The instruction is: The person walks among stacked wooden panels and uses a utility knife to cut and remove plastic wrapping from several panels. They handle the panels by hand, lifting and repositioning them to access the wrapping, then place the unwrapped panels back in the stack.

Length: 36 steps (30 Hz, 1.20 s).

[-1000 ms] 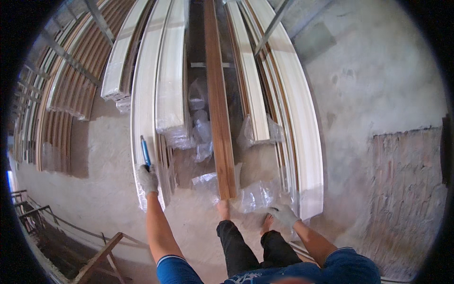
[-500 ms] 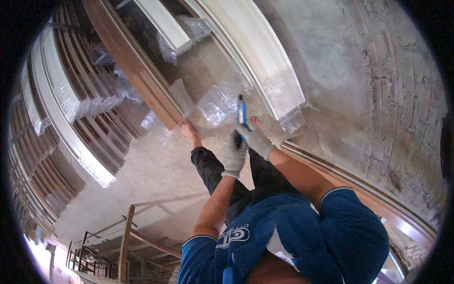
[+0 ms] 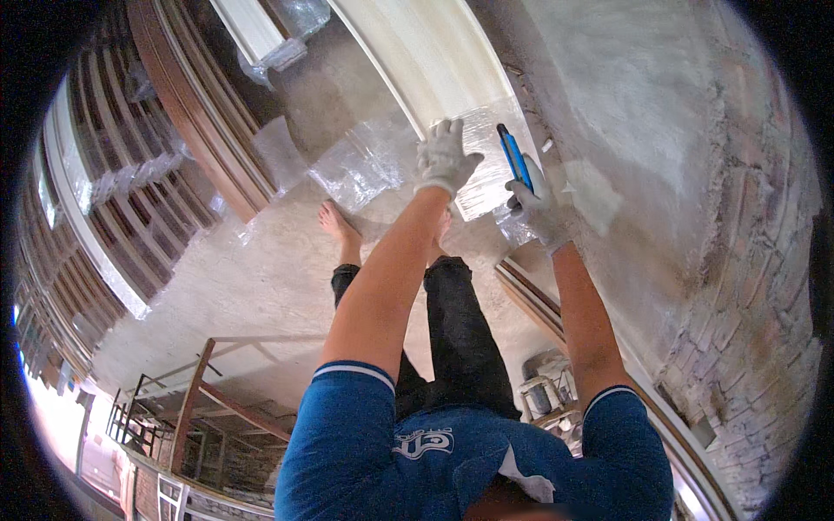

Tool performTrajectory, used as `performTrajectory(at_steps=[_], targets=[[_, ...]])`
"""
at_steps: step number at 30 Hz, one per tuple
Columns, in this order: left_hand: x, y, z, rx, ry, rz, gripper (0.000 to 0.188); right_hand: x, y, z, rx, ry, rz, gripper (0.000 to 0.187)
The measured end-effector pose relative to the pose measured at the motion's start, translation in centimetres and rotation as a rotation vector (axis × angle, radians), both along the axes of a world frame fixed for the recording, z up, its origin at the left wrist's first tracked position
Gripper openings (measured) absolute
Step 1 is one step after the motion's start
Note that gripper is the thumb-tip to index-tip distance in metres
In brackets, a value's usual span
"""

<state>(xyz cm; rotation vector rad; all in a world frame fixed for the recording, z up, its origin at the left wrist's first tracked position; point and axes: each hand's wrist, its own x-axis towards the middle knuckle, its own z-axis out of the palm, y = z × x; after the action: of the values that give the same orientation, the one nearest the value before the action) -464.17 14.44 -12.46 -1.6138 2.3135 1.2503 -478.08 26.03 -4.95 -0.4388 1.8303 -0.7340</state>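
Note:
My left hand (image 3: 446, 161), in a pale work glove, has its fingers spread at the near end of a long white panel (image 3: 443, 65). It overlaps the panel's left edge; whether it presses on the surface I cannot tell. Clear plastic wrap (image 3: 488, 130) covers that end of the panel. To the right, my gloved right hand (image 3: 540, 208) is closed around a blue utility knife (image 3: 514, 158) with a black end, which points up and away from me. No bare blade can be made out.
Loose clear plastic (image 3: 360, 165) lies on the floor before my feet. Brown boards (image 3: 195, 113) and stacks of wrapped lengths (image 3: 113, 165) extend along the left. A rough wall (image 3: 721, 286) is at the right. Behind me stand a metal frame (image 3: 191, 404) and long brown profiles (image 3: 539, 300).
My hands have come apart. The left, now free of the knife, has reached forward to the panel's end with fingers spread; the right has moved rightward with the knife. My view has shifted.

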Motion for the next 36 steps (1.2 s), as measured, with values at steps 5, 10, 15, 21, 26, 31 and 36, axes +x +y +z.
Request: performTrajectory(at_steps=[5,10,15,21,26,31,36], targets=[[-4.9,-1.4,-3.2,0.006,-0.176,-0.105,0.075,-3.2,-2.8,-3.1,0.041,0.278,0.347,0.054],[-5.7,-2.9,-4.3,0.201,-0.251,-0.171,0.057,-5.0,-1.9,-5.0,-0.027,0.081,0.313,0.053],[-5.1,-2.9,-4.5,0.206,-0.192,-0.177,0.046,-5.7,-2.7,-6.9,-0.221,0.603,0.576,0.046],[-5.4,-2.6,-4.2,0.225,-0.239,-0.190,0.044,-5.7,-3.1,-7.4,-0.022,0.841,0.777,0.040],[-5.2,-0.8,-5.9,0.142,-0.232,-0.180,0.041,-5.8,3.6,-8.7,-0.010,0.796,0.688,0.039],[-1.9,5.1,-10.9,-0.003,-0.161,-0.347,0.039,-7.0,16.0,-7.0,0.197,0.709,0.727,0.034],[7.6,9.5,-12.6,-0.083,-0.727,-1.059,0.037,-6.6,26.9,-0.7,0.587,0.616,0.669,0.036]])
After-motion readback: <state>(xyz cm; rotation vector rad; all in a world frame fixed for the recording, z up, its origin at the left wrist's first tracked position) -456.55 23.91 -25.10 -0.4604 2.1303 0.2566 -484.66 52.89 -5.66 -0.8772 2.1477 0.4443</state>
